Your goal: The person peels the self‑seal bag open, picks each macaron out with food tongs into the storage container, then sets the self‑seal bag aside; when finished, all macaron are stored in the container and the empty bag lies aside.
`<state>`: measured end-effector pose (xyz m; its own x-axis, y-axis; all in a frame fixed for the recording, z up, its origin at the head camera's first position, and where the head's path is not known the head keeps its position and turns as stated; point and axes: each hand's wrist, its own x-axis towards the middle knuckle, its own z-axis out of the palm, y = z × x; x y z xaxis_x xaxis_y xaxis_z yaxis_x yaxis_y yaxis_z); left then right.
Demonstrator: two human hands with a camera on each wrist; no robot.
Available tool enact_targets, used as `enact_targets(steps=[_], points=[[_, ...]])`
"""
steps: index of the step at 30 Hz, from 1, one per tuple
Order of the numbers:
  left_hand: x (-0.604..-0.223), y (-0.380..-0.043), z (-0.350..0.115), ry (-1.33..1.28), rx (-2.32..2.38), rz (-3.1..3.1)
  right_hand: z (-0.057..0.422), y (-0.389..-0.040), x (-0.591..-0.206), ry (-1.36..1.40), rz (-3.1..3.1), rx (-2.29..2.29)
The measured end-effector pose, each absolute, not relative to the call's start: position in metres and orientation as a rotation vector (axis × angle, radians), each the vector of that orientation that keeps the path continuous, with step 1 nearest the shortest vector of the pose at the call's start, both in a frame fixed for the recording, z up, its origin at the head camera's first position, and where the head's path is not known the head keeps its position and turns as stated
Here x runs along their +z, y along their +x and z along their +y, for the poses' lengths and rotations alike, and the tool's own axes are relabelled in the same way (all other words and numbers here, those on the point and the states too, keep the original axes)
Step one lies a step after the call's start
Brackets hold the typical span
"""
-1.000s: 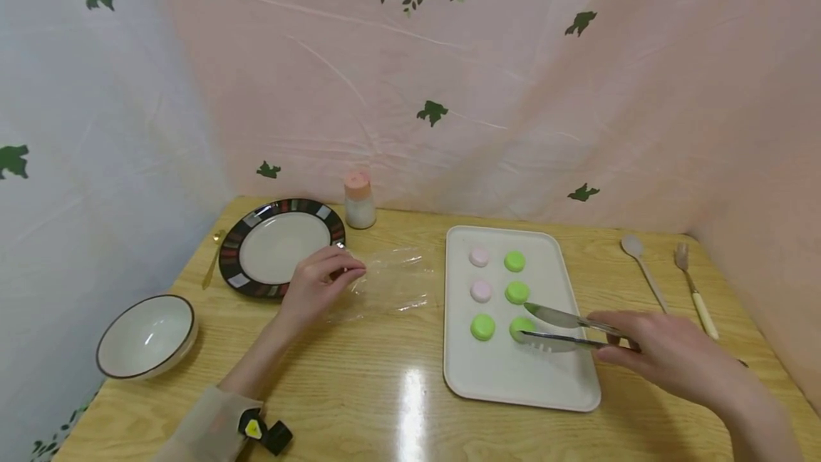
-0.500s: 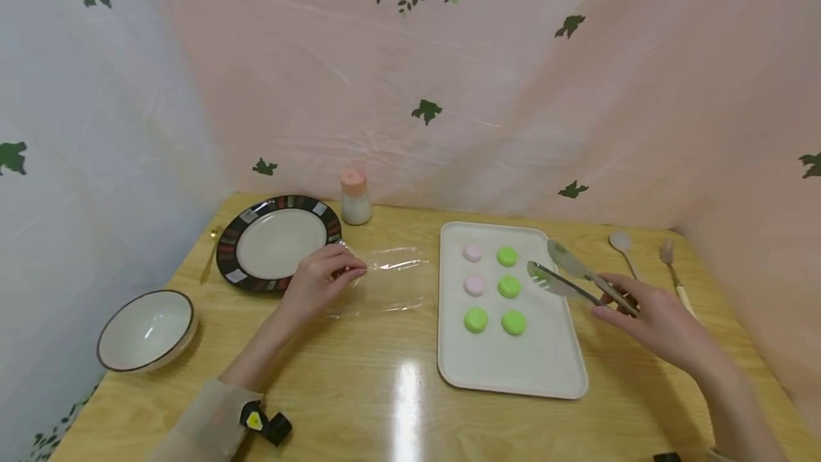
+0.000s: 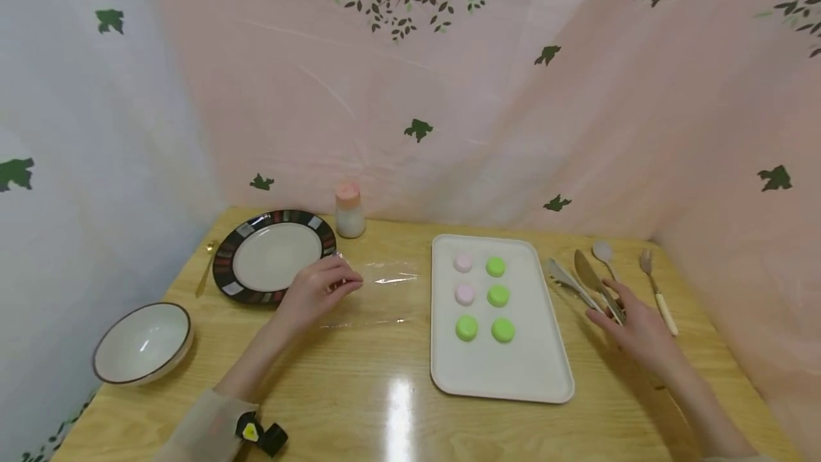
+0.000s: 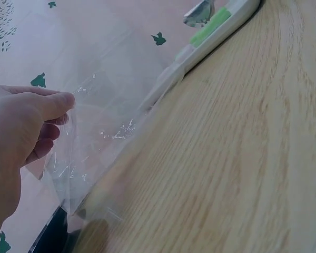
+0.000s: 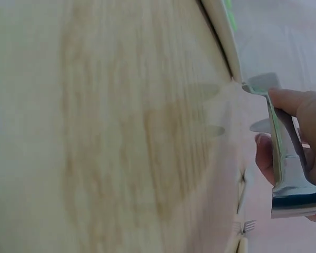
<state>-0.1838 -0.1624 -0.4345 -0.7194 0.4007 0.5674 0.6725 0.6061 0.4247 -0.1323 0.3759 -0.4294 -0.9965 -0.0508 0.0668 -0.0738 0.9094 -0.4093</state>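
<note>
My left hand [image 3: 321, 287] pinches the edge of a clear plastic bag [image 3: 385, 298], which spreads over the table beside the dark-rimmed plate [image 3: 221, 262]. In the left wrist view, the bag [image 4: 95, 142] hangs from thumb and fingertips. To the right of the white tray [image 3: 526, 369], my right hand [image 3: 641, 326] grips metal tongs [image 3: 596, 284] with their two arms apart and nothing between the tips. The right wrist view shows the tongs [image 5: 289, 158] between thumb and fingers. Two pink and several green macaron-like rounds [image 3: 498, 296] sit on the tray in two columns.
A white bowl [image 3: 144, 344] stands at the left table edge, near a small gold spoon [image 3: 205, 269]. Behind the bag is a pink-capped shaker [image 3: 349, 212]. A spoon [image 3: 603, 254] and a fork [image 3: 657, 291] lie at the right. A patterned cloth hangs behind.
My right hand has carried the tongs off the green round at the tray's near side, to the right past the tray's edge, and their arms stay apart. The left hand keeps its place on the bag.
</note>
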Motion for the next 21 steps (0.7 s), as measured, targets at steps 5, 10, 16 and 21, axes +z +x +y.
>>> enact_targets(steps=[5, 10, 16, 21], points=[[-0.438, -0.188, -0.16, -0.903, -0.887, -2.354, 0.377, -0.139, -0.434, 0.07, -3.022, 0.605], [-0.444, -0.193, -0.157, -0.961, -0.816, -2.326, 0.377, -0.143, -0.435, 0.044, -3.096, 0.531], [-0.446, -0.194, -0.152, -0.986, -0.719, -2.358, 0.375, -0.142, -0.434, 0.072, -3.181, 0.467], [-0.446, -0.191, -0.148, -0.976, -0.66, -2.381, 0.374, -0.143, -0.431, 0.122, -3.198, 0.384]])
